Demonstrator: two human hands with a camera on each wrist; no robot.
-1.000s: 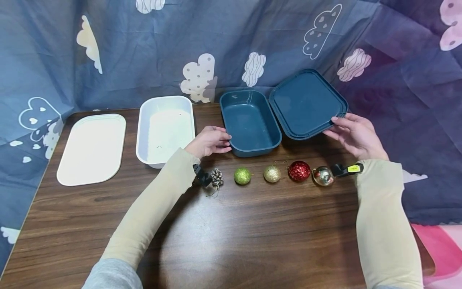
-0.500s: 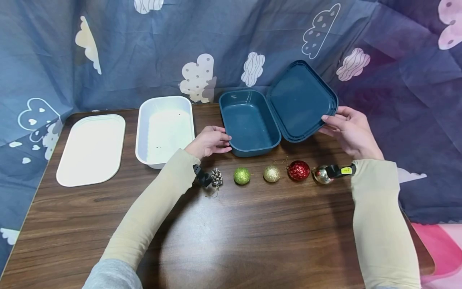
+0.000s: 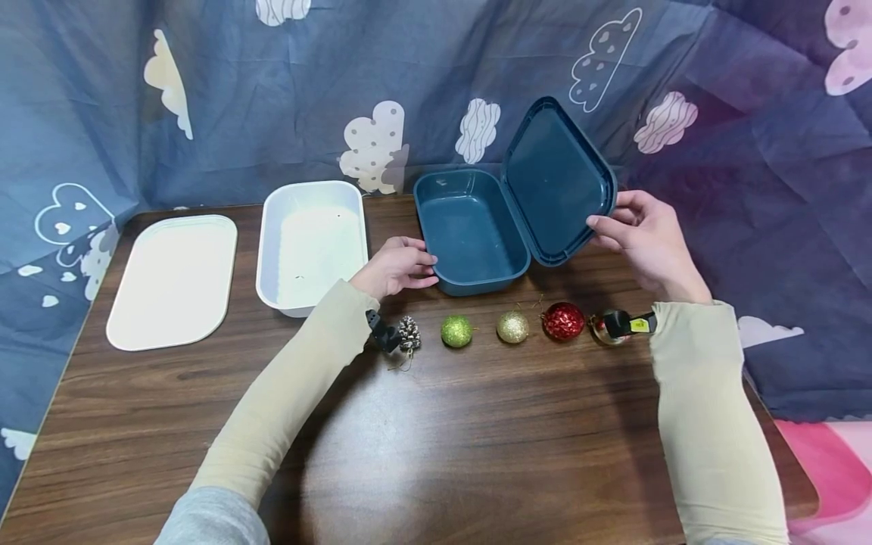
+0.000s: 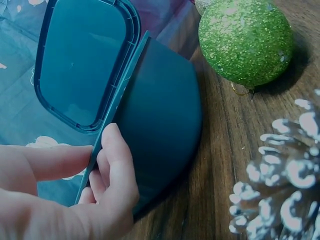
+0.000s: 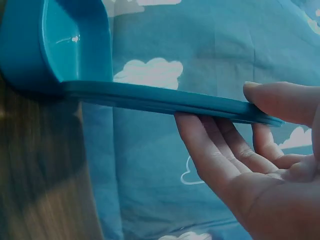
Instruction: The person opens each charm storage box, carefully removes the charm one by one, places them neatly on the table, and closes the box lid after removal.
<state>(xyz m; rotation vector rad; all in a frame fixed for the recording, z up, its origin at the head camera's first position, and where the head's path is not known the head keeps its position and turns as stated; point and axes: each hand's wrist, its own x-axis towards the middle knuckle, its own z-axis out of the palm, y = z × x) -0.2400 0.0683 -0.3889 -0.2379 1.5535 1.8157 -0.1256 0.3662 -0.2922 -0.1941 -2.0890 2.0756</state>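
Observation:
A dark blue plastic box (image 3: 470,227) stands at the back of the table with nothing inside it. My left hand (image 3: 398,267) pinches its left rim; in the left wrist view the thumb lies inside the wall and the fingers outside. On the box's right, a matching blue lid (image 3: 562,182) is tilted up steeply, its lower left edge along the box's right rim. My right hand (image 3: 643,238) grips the lid's right edge, thumb on the inner face and fingers behind, as the right wrist view (image 5: 250,145) of the hand shows.
In front of the box lie a pine cone (image 3: 409,333), a green glitter ball (image 3: 456,331), a gold glitter ball (image 3: 512,327), a red ball (image 3: 563,322) and a shiny ball (image 3: 608,331), partly hidden. Leftward are a white box (image 3: 309,253) and a white lid (image 3: 173,284). A curtain (image 3: 272,98) hangs behind.
The blue lid has swung up from a shallow tilt to a steep one, its right edge moving left toward the box with my right hand. My left hand has stayed put.

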